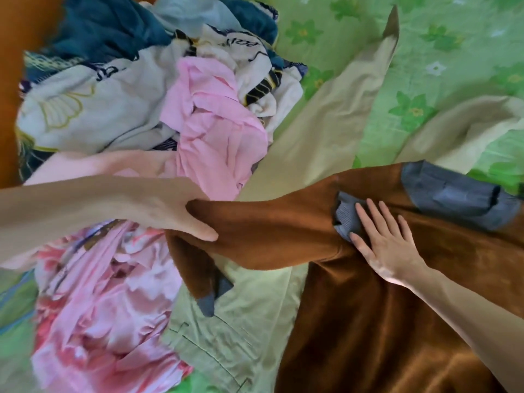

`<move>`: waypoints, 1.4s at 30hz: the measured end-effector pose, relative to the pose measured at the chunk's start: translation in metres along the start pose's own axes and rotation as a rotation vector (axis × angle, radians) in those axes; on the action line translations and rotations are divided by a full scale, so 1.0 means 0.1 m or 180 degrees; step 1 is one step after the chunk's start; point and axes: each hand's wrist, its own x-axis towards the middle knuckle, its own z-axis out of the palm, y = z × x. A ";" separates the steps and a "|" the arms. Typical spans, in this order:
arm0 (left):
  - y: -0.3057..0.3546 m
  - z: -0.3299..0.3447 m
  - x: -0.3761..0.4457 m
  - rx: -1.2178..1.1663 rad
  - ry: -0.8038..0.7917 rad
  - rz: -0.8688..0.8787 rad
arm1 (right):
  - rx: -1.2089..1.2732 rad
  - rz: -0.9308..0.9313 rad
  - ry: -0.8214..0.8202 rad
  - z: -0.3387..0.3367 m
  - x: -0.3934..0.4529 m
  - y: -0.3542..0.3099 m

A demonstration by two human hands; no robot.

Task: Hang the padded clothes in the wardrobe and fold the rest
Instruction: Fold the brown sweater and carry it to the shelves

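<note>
A brown velvety garment (354, 307) with grey ribbed cuffs and hem lies across the bed at the lower right. My left hand (175, 214) grips one brown sleeve near its middle and holds it out to the left. My right hand (380, 239) lies flat, fingers apart, on the garment beside a grey cuff (347, 215). Under the brown garment lie pale khaki trousers (326, 131). A heap of unfolded clothes sits at the left: a pink shirt (215, 129), a pink floral piece (99, 302), a cream printed piece (85, 109) and dark teal cloth (107, 26).
Everything lies on a bed with a green flowered sheet (453, 52), bare at the upper right. An orange-brown wooden surface (17, 38) borders the bed at the upper left.
</note>
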 end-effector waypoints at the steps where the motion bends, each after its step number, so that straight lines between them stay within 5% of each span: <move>1: -0.05 -0.04 -0.01 0.0187 0.0305 0.0100 | 0.0001 0.0012 -0.0002 0.00 0.01 0.00; 3: -0.25 -0.13 -0.03 0.0627 0.0904 0.0041 | 0.0021 0.0031 -0.0081 -0.01 0.01 -0.01; 7: -0.45 -0.17 -0.08 0.0904 0.1265 0.0073 | 0.0098 0.0037 0.0018 -0.17 -0.02 -0.10; 13: -0.63 -0.14 -0.14 0.0264 0.1730 0.0739 | 0.0872 -0.1166 0.0399 -0.80 0.35 -1.31; 16: -0.64 -0.14 -0.20 0.0027 0.1707 0.0681 | 0.1352 -0.1759 -0.0022 -0.98 0.66 -2.05; 19: -0.72 -0.18 -0.32 0.0557 0.1476 0.0472 | 0.1412 -0.1961 -0.0628 -1.18 0.84 -2.40; 22: -0.87 -0.20 -0.37 0.1449 0.1100 -0.0017 | 0.1618 -0.1946 -0.0357 -1.26 0.95 -2.40; 26: -1.18 -0.21 -0.44 0.0693 0.0795 -0.0183 | 0.1620 -0.1579 0.0500 -1.21 1.06 -2.24; 36: -1.62 -0.25 -0.77 -0.1215 0.1288 -0.0535 | 0.0766 -0.1433 0.0899 -0.84 0.94 -2.55; 39: -1.53 -0.12 -0.74 -0.1124 0.1608 -0.0564 | 0.1474 -0.1672 0.0847 -0.85 0.68 -2.73; 42: -1.32 0.01 -0.66 -0.1238 0.1904 -0.0415 | 0.2641 -0.1791 0.0143 -0.90 0.32 -2.94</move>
